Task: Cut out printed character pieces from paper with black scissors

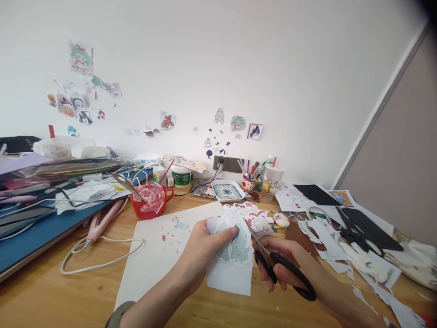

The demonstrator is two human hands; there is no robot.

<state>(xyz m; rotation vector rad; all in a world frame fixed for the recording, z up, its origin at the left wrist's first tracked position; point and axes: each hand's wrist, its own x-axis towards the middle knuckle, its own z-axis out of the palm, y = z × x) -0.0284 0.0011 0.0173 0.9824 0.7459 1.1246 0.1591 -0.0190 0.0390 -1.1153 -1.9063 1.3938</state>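
White wall (205, 64) stands at twelve o'clock. Left hand (202, 243) pinches paper (229, 277); right hand (302, 256) curls round scissors (277, 258).

The wooden table (87, 298) carries a white sheet (145, 257), a red mug (138, 209), a white cable (78, 273) and paper scraps (326, 235).

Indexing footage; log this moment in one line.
left hand: holds printed paper | right hand: holds scissors | blades: at paper edge
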